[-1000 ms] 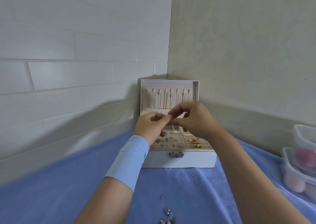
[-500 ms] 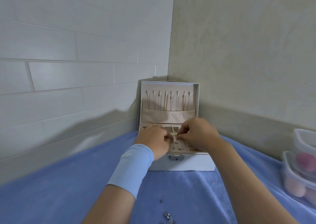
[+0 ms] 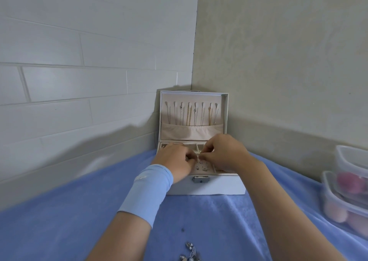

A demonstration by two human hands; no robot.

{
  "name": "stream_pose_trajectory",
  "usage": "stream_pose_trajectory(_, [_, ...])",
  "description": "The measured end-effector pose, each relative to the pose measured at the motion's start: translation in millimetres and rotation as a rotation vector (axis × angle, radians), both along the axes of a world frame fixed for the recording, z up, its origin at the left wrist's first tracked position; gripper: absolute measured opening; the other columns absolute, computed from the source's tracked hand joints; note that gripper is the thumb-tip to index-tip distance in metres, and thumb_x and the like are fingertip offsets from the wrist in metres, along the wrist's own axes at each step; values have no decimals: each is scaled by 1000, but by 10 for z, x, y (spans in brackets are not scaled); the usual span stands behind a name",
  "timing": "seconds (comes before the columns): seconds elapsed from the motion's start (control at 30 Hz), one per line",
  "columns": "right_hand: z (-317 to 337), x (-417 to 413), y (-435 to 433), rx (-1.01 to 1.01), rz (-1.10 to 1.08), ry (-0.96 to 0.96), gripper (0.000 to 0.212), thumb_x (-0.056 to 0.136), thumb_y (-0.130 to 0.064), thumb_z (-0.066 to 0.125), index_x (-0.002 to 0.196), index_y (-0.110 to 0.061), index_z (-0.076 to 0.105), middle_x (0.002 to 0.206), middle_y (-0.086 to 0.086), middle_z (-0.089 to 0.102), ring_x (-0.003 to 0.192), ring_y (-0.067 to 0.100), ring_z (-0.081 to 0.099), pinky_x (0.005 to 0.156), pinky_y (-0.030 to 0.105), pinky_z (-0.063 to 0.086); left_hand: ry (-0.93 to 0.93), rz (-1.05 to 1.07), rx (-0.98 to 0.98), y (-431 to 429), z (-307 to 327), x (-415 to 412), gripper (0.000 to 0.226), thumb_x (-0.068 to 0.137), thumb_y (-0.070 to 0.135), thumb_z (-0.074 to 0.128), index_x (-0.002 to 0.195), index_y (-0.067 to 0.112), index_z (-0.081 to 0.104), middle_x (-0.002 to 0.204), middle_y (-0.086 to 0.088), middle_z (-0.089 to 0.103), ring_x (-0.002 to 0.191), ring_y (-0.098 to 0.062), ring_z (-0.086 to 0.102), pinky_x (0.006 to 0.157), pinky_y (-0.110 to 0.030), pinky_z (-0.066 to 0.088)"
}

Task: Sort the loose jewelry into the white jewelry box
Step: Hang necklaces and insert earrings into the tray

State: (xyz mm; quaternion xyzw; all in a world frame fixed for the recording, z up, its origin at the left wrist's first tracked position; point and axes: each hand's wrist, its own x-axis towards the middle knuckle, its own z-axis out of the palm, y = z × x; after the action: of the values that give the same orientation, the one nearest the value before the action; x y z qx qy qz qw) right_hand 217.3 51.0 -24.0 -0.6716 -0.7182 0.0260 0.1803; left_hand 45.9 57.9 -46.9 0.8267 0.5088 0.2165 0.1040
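Mid-frame, left hand and right hand pinch a small piece over the white jewelry box; next, probably seat it precisely.

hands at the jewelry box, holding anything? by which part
Left hand and right hand pinch one tiny pale jewelry piece between them, above the white jewelry box; which part is too small to tell.

One white hinged jewelry box centre frame, eight hooks across its lid; two hands, the left hand and right hand, pinching one small pale jewelry piece; two clear plastic tubs stacked far right; one pale-blue fabric wristband.
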Motion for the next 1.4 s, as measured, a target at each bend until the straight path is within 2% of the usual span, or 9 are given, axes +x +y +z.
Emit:
stream_pose_trajectory(0.43, [145,-114,-308,-26,48,8,16,95,-35,62,101,-31,77,95,-11,73,87,9,64,68,24,51,21,35,249,-220,140,-118,21,91,38,57,110,37,64,113,12,59,115,-15,47,100,-34,31])
stream_pose_trajectory(0.53, [189,-226,-504,-49,125,104,14,93,-33,66,96,-28,79,87,-7,74,83,13,67,74,31,57,-141,-28,155,-419,152,-249,9,88,31,61,95,35,61,95,15,58,93,-12,55,86,-30,45])
stream_pose_trajectory(0.63, [157,-394,-690,-138,191,35,13,86,-27,70,89,-24,81,82,0,75,81,20,69,76,35,56,-89,-22,97,-648,113,-359,3,88,33,58,86,36,58,84,14,62,75,-12,56,74,-31,51])
stream_pose_trajectory(0.83, [-94,-627,-988,-355,280,-85,18,84,-23,79,101,-18,79,83,2,73,57,12,56,67,27,51,30,5,-77,-1004,-33,-521,11,83,44,58,85,34,62,84,17,61,81,-12,60,71,-27,48])
stream_pose_trajectory(0.93, [-230,-722,-1064,-324,247,-157,20,81,-27,80,99,-19,79,66,-4,59,58,13,52,65,26,46,44,17,-175,-1117,-161,-567,8,80,42,62,80,34,60,84,17,61,84,-12,61,80,-28,50])
stream_pose_trajectory(1.0, [-309,-749,-1100,-291,217,-170,20,81,-25,79,101,-23,80,76,-3,66,66,16,57,65,26,45,46,3,-224,-1178,-233,-577,7,79,37,64,75,33,60,83,16,62,86,-12,62,81,-26,50])
stream_pose_trajectory(1.07, [-349,-737,-1107,-281,196,-132,19,83,-23,76,102,-23,80,87,0,71,70,16,59,63,26,45,52,-24,-249,-1221,-276,-576,10,80,35,67,71,35,61,82,16,63,87,-12,62,79,-24,49])
stream_pose_trajectory(1.27, [-341,-578,-1165,-291,205,156,13,89,-13,67,92,-9,79,63,-3,65,49,5,57,51,19,46,36,-54,-206,-1259,-268,-598,10,83,43,64,76,49,67,86,21,67,84,-6,62,81,-25,50])
stream_pose_trajectory(1.4, [-341,-492,-1191,-276,183,295,13,86,-11,65,81,-11,78,67,-1,72,55,11,66,45,20,50,6,-113,-259,-1282,-289,-528,13,80,45,71,73,56,69,86,26,66,78,2,59,85,-24,51])
